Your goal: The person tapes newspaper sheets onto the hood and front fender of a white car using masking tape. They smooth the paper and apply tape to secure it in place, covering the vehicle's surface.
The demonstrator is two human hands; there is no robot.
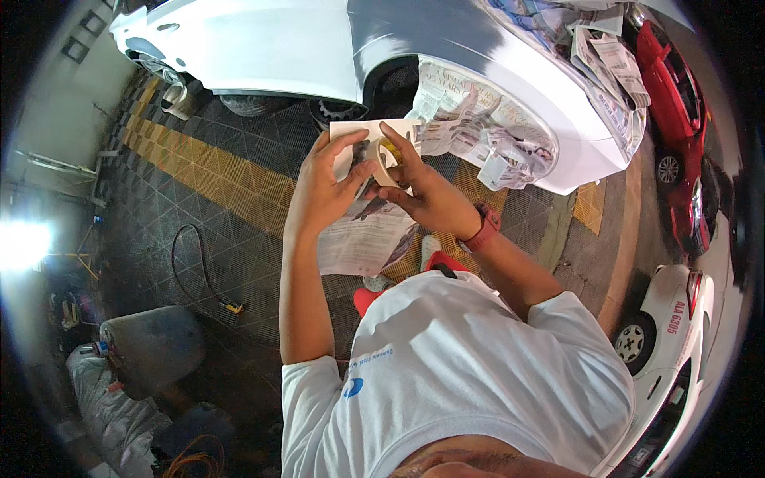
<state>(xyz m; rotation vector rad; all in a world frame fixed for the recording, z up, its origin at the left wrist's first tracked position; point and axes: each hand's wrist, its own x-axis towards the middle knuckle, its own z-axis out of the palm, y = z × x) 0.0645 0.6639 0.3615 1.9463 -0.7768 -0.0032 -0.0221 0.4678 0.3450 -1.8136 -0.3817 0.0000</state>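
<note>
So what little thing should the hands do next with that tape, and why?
Probably peel a short strip off the tape roll. The right hand holds the roll and the left hand pinches at its edge, both over a sheet of newspaper. Newspaper already covers the car's wheel arch, so this sheet likely needs tape too.

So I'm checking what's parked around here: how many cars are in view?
3: a white car partly masked with newspaper ahead of the hands, a red car at upper right, another white car at lower right. More may be hidden.
</note>
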